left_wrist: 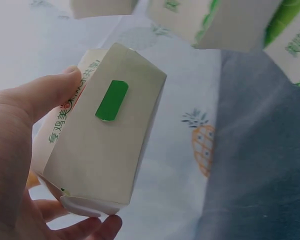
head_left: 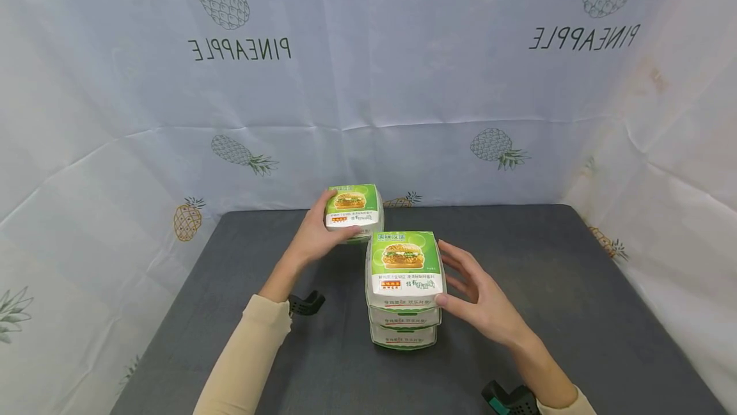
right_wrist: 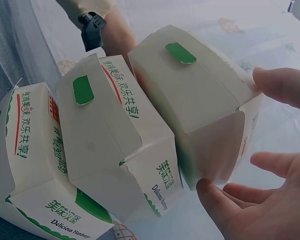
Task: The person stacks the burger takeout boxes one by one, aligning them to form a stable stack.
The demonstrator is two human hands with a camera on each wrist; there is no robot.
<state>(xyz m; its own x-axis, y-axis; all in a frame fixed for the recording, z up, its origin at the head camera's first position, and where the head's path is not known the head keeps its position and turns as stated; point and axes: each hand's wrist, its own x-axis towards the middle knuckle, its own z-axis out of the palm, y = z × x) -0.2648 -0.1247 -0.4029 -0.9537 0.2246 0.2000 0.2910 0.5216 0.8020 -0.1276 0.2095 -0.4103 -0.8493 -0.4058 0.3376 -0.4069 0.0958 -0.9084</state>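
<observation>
A white and green hamburger box [head_left: 352, 210] is in my left hand [head_left: 316, 229] at the back edge of the table. In the left wrist view, the thumb lies along one side of that box and the fingertips curl at its lower end. Nearer to me stands a stack of three like boxes [head_left: 403, 319], one on another. My right hand [head_left: 480, 300] is at the right side of the top box [head_left: 405, 268]. Its thumb tip and a fingertip touch the box near its corners, with the fingers loosely spread in the right wrist view.
The boxes stand on a dark grey tabletop [head_left: 576, 313]. A white cloth printed with pineapples [head_left: 368, 70] hangs behind the table and at both sides. Black wrist devices [head_left: 308, 303] are on both wrists.
</observation>
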